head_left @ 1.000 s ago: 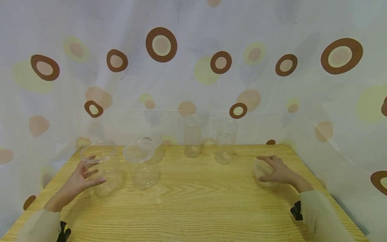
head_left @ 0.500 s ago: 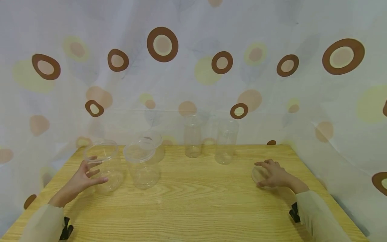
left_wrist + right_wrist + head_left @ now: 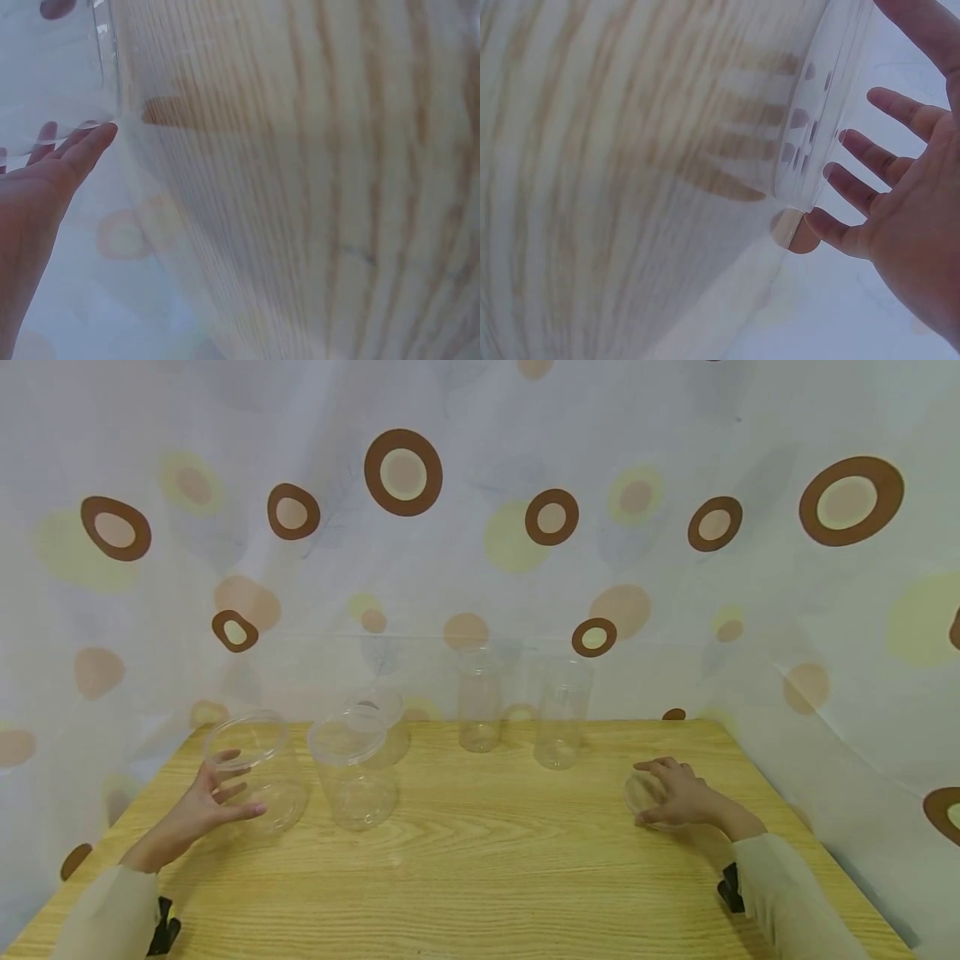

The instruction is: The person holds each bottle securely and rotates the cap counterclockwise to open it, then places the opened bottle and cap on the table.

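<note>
On the left, my left hand (image 3: pixel 198 806) holds a wide clear plastic jar (image 3: pixel 281 772); fingers curve along its far side and the thumb lies on the near side. The jar leans toward the hand. In the left wrist view, fingers touch the lower edge of the jar (image 3: pixel 64 71). On the right, my right hand (image 3: pixel 684 797) grips a shallow, round clear plastic lid (image 3: pixel 639 793) by its rim, thumb near and fingers spread. In the right wrist view, the fingertips meet the rim of the lid (image 3: pixel 814 120). Whether jar and lid touch the table is hard to tell.
A second clear jar (image 3: pixel 347 785) stands just right of the first, with another clear container (image 3: pixel 393 735) behind it. Two tall clear cylinders (image 3: pixel 480 710) stand near the back edge of the wooden table (image 3: pixel 480 868). A patterned cloth (image 3: pixel 450 552) hangs behind.
The base of the left jar has swung rightward, so it tilts more. My right hand has shifted slightly left with the lid, then stayed nearly still.
</note>
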`<control>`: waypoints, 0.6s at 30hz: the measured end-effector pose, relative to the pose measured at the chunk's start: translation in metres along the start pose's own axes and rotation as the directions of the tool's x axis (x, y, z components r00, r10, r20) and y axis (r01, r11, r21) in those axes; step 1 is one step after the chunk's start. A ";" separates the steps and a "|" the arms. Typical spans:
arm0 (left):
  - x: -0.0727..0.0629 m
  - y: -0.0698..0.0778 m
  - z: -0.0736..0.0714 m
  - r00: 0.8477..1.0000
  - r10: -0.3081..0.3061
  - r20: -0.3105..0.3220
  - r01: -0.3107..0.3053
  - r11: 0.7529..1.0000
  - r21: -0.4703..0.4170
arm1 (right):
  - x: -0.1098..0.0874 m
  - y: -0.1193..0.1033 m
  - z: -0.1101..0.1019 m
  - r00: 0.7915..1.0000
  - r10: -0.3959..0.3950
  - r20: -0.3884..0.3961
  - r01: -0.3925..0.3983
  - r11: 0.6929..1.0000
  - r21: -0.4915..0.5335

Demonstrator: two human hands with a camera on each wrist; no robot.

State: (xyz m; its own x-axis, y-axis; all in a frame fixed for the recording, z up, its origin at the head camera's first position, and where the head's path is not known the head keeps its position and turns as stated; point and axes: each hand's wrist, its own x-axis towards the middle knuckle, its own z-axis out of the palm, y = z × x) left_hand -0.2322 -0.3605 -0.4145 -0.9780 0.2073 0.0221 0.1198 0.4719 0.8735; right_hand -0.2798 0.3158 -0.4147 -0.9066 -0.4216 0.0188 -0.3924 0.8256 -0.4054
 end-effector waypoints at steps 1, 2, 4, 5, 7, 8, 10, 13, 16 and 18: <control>0.000 0.000 0.000 1.000 0.001 0.003 -0.001 1.000 0.001 | 0.000 0.000 0.000 1.000 -0.003 0.001 0.003 1.000 0.002; 0.000 0.000 0.000 1.000 0.001 0.002 -0.001 1.000 0.003 | 0.000 0.000 -0.001 1.000 -0.007 0.000 0.007 1.000 -0.001; 0.000 0.001 -0.001 1.000 0.000 0.003 0.000 1.000 0.005 | 0.000 0.000 -0.002 1.000 -0.012 -0.005 0.012 1.000 -0.007; 0.000 0.001 -0.001 1.000 0.001 0.005 -0.001 1.000 0.007 | -0.001 -0.001 -0.003 1.000 -0.013 -0.008 0.013 1.000 -0.012; -0.001 0.002 -0.001 1.000 0.000 0.005 0.000 1.000 0.012 | -0.001 -0.002 -0.005 1.000 -0.013 -0.015 0.013 1.000 -0.011; -0.001 0.002 -0.001 1.000 0.000 0.003 0.000 1.000 0.015 | -0.001 -0.003 -0.006 1.000 -0.010 -0.018 0.010 1.000 -0.010; -0.002 0.002 -0.002 1.000 0.002 0.004 -0.002 1.000 0.019 | -0.002 -0.004 -0.008 1.000 -0.006 -0.025 0.006 1.000 -0.010; -0.002 0.002 -0.002 1.000 0.004 -0.005 -0.004 1.000 0.022 | -0.002 -0.007 -0.011 0.999 -0.013 -0.034 0.012 1.000 -0.016; -0.002 0.003 -0.002 1.000 0.021 -0.018 -0.021 1.000 0.017 | -0.001 -0.011 -0.016 0.999 -0.024 -0.043 0.023 0.999 -0.022; -0.003 0.004 -0.004 0.999 0.036 -0.030 -0.035 0.999 0.027 | -0.001 -0.015 -0.019 0.998 -0.032 -0.048 0.031 0.999 -0.014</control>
State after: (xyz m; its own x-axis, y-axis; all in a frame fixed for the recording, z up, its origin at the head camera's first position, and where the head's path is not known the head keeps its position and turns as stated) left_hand -0.2294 -0.3627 -0.4087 -0.9778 0.1981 0.0680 0.1585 0.4874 0.8587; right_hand -0.2763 0.3112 -0.3911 -0.9002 -0.4290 0.0756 -0.4224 0.8175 -0.3915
